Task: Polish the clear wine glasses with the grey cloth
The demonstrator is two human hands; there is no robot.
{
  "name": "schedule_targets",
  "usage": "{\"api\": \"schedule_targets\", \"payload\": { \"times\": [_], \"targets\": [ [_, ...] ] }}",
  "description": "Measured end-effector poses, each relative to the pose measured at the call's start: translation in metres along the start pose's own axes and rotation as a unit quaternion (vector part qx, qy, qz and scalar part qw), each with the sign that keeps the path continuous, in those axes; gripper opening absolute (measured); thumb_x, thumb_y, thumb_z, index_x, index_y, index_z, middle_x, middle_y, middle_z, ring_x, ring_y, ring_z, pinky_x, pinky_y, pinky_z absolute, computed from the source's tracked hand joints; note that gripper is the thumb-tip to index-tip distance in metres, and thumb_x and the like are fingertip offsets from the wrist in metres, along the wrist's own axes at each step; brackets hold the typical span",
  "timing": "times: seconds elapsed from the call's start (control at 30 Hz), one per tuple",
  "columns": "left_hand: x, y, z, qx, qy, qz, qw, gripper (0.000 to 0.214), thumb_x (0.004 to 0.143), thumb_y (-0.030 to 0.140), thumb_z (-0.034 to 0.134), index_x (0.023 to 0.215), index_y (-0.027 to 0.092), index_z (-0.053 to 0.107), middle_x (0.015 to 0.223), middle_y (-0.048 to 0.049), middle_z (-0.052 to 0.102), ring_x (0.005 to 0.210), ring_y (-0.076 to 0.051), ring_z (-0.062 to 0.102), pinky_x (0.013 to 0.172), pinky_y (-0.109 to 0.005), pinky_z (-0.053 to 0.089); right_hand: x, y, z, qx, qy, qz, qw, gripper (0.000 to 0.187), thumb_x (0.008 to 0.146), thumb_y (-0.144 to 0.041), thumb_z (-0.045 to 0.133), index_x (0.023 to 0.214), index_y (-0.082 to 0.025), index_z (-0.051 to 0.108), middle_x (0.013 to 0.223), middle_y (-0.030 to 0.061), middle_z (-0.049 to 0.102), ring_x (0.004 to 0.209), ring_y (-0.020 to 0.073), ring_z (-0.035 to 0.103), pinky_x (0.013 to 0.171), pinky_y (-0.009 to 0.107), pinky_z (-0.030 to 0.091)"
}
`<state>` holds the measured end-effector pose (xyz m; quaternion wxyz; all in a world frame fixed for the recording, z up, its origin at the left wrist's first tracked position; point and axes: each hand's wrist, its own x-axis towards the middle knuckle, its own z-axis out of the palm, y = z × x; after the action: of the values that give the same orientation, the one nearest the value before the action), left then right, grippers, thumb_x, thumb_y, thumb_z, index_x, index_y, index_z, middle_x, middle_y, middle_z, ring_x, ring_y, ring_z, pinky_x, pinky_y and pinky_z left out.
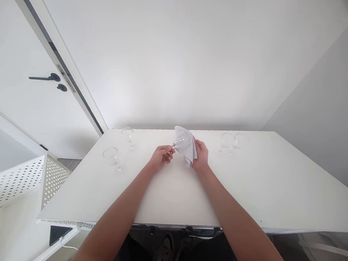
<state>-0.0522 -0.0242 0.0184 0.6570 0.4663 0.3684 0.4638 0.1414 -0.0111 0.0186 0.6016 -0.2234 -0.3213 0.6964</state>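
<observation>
Above the middle of the white table, a clear stemmed glass is held tilted on its side. My left hand is closed around its stem and foot, which the fingers partly hide. A light grey cloth lies against the glass bowl. My right hand presses that cloth to the bowl from the right, its fingers partly behind the cloth. To the left stand two stemmed glasses, a nearer glass and a farther glass.
Two more clear glasses, one glass beside another glass, stand near the table's back edge on the right. A white wall rises behind. At the left are a door with a black handle and a white perforated panel.
</observation>
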Motion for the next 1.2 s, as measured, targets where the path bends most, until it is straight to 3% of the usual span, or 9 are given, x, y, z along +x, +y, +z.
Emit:
{"api": "schedule_targets", "payload": {
  "times": [0.27, 0.43, 0.57, 0.67, 0.77, 0.87, 1.03, 1.2],
  "targets": [
    [0.001, 0.001, -0.006, -0.121, 0.000, 0.004, 0.993, 0.029, 0.080, 0.040, 0.076, 0.077, 0.013, 0.065, 0.070, 0.0004, 0.046, 0.053, -0.005, 0.038, 0.042, -0.019, 0.024, -0.004, -0.009, -0.001, -0.042, -0.056, -0.016, 0.997, 0.037, 0.090, -0.045, 0.059, 0.119, -0.026, 0.071, 0.112, 0.0039, 0.075, 0.107, 0.0277, 0.067, 0.086, 0.039, 0.053],
    [0.000, 0.002, -0.004, -0.108, -0.027, -0.008, 0.994, 0.032, 0.080, 0.042, 0.076, 0.079, 0.012, 0.066, 0.071, 0.0001, 0.046, 0.054, -0.005, 0.040, 0.041, -0.018, 0.023, -0.002, -0.005, -0.001, -0.086, -0.077, -0.046, 0.992, 0.055, 0.086, -0.044, 0.073, 0.138, -0.034, 0.059, 0.132, 0.0014, 0.067, 0.112, 0.0229, 0.064, 0.089, 0.036, 0.052],
    [-0.001, 0.003, -0.002, -0.085, -0.018, -0.004, 0.996, 0.035, 0.080, 0.045, 0.076, 0.080, 0.012, 0.067, 0.070, 0.0001, 0.047, 0.053, -0.005, 0.041, 0.041, -0.019, 0.024, -0.001, -0.003, -0.003, -0.089, -0.097, -0.031, 0.991, 0.052, 0.086, -0.059, 0.067, 0.129, -0.028, 0.065, 0.119, 0.0061, 0.072, 0.111, 0.0271, 0.065, 0.089, 0.041, 0.052],
    [-0.002, 0.003, -0.001, -0.079, -0.016, 0.000, 0.997, 0.035, 0.080, 0.046, 0.076, 0.079, 0.012, 0.066, 0.071, -0.0007, 0.048, 0.054, -0.006, 0.041, 0.041, -0.019, 0.024, -0.002, -0.003, -0.006, -0.072, -0.064, 0.003, 0.995, 0.044, 0.088, -0.063, 0.062, 0.109, -0.025, 0.071, 0.102, 0.0059, 0.075, 0.101, 0.0283, 0.067, 0.083, 0.042, 0.054],
    [-0.002, 0.003, -0.002, -0.110, -0.021, 0.004, 0.994, 0.034, 0.080, 0.044, 0.077, 0.079, 0.013, 0.066, 0.071, 0.0002, 0.046, 0.054, -0.005, 0.039, 0.041, -0.018, 0.023, -0.003, -0.004, -0.005, -0.076, -0.066, -0.002, 0.995, 0.029, 0.081, -0.043, 0.076, 0.104, -0.026, 0.072, 0.097, 0.0025, 0.075, 0.094, 0.0258, 0.068, 0.078, 0.039, 0.054],
    [-0.002, 0.005, -0.002, -0.120, -0.029, -0.006, 0.992, 0.034, 0.079, 0.045, 0.077, 0.080, 0.013, 0.066, 0.071, 0.0004, 0.045, 0.053, -0.004, 0.038, 0.040, -0.018, 0.022, -0.004, -0.004, 0.002, -0.081, -0.073, -0.023, 0.994, 0.045, 0.071, -0.024, 0.083, 0.114, -0.029, 0.070, 0.099, -0.0002, 0.075, 0.091, 0.0238, 0.069, 0.075, 0.037, 0.054],
    [-0.004, 0.004, 0.005, -0.039, -0.033, -0.007, 0.999, 0.039, 0.080, 0.051, 0.076, 0.079, 0.013, 0.065, 0.073, -0.0010, 0.048, 0.054, -0.006, 0.044, 0.041, -0.020, 0.024, -0.005, 0.002, 0.007, -0.063, -0.024, -0.014, 0.998, 0.028, 0.076, -0.028, 0.079, 0.102, -0.026, 0.071, 0.090, 0.0029, 0.074, 0.095, 0.0267, 0.068, 0.081, 0.042, 0.054],
    [-0.003, -0.001, 0.012, 0.069, -0.007, 0.046, 0.997, 0.042, 0.081, 0.057, 0.073, 0.082, 0.015, 0.071, 0.071, -0.0028, 0.052, 0.063, -0.012, 0.053, 0.043, -0.022, 0.032, 0.001, 0.011, -0.004, -0.056, 0.079, 0.014, 0.995, 0.023, 0.071, -0.036, 0.081, 0.087, -0.025, 0.069, 0.088, 0.0048, 0.073, 0.092, 0.0307, 0.067, 0.080, 0.047, 0.054]
  ]
}}
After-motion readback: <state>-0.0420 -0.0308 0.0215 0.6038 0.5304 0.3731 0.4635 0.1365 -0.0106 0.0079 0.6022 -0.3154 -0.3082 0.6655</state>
